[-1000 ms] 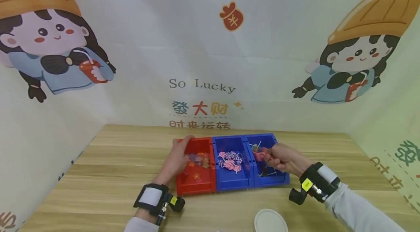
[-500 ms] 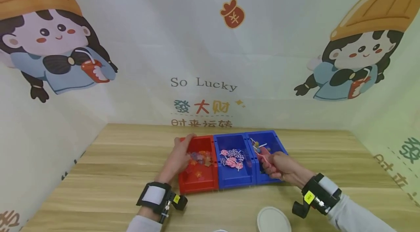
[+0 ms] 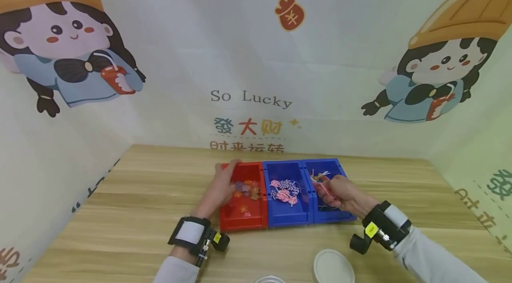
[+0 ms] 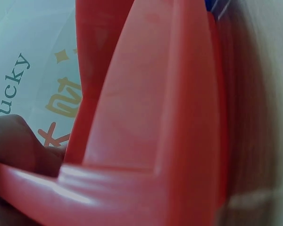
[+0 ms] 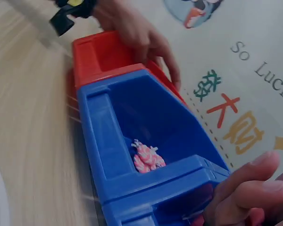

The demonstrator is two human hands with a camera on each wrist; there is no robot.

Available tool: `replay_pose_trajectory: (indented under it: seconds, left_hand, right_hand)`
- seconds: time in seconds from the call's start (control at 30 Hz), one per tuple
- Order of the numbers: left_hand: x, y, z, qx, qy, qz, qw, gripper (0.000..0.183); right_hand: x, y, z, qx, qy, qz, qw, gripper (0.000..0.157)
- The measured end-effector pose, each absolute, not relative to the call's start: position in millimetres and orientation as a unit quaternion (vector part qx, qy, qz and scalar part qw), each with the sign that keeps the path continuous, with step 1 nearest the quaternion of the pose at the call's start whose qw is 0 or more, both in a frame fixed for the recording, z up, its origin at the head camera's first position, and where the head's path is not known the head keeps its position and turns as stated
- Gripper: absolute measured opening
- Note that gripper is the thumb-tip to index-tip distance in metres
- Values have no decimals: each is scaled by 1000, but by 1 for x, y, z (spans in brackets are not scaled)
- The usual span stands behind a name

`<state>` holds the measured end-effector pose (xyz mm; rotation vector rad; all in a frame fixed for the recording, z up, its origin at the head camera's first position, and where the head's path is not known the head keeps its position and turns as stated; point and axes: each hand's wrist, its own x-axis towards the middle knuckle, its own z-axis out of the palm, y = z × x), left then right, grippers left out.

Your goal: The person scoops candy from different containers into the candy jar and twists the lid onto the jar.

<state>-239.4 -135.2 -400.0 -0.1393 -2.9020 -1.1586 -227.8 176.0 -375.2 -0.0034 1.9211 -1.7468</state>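
Note:
My left hand grips the left wall of the red bin, fingers over its rim. Star-shaped, see-through orange and purple pieces lie inside. In the middle blue bin are pink and dark blue swirl lollipops. My right hand is over the right blue bin, fingers curled round a small pink scoop-like tool; its exact kind is unclear. White-stick lollipops show beyond the tool. In the right wrist view, the right fingers hide most of the tool.
The three bins stand joined in a row on the wooden table. A round white lid lies in front of the right bin, with a clear round rim at the bottom edge. A printed cloth hangs behind the table.
My right hand has turned the pink tool and worked it among the lollipops in the right bin, whose sticks have shifted. The left hand keeps its grip. The head view has tilted slightly.

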Motion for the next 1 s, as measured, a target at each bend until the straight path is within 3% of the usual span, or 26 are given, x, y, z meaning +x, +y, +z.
replay_pose_trajectory:
  seconds: [0.53,1.0]
  left_hand:
    - [-238,-136,-400,-19,-921,-390,6,65]
    - [-239,-135,-399,-20,-920,-392,7,64]
  right_hand:
    - [-211,173,-388,17,804,-574,152,31]
    - [-193,183,-398,30,797,-595,98,29]
